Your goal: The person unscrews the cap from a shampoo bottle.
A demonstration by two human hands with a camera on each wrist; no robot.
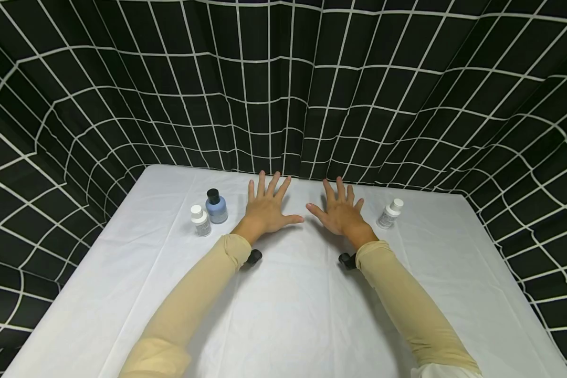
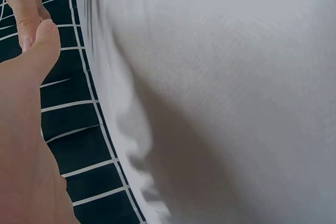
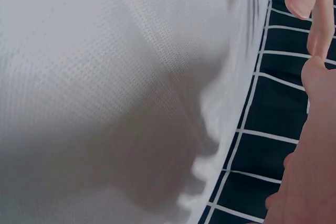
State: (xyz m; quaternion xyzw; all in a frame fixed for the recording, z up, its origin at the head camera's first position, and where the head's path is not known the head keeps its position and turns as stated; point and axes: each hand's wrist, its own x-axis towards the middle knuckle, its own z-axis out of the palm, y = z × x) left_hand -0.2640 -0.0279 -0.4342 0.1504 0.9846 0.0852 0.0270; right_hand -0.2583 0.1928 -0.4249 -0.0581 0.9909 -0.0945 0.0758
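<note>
Both hands are spread with straight fingers over the white tablecloth, thumbs pointing toward each other and a small gap between them in the head view. My left hand (image 1: 266, 210) holds nothing; nearest to it, on its left, stands a blue bottle (image 1: 217, 211) with a black cap. Just beside that is a small white bottle (image 1: 201, 222) with a white cap. My right hand (image 1: 341, 214), also holding nothing, has another white bottle (image 1: 389, 214) to its right. Shadows fall on the cloth beneath the hands. Each wrist view shows the edge of its own hand, left (image 2: 21, 108) and right (image 3: 310, 156).
A white cloth (image 1: 293, 315) covers the table. Black curtains (image 1: 274, 79) with a white grid hang behind it and along both sides. Small black devices, left (image 1: 253, 256) and right (image 1: 347, 260), sit at the wrists.
</note>
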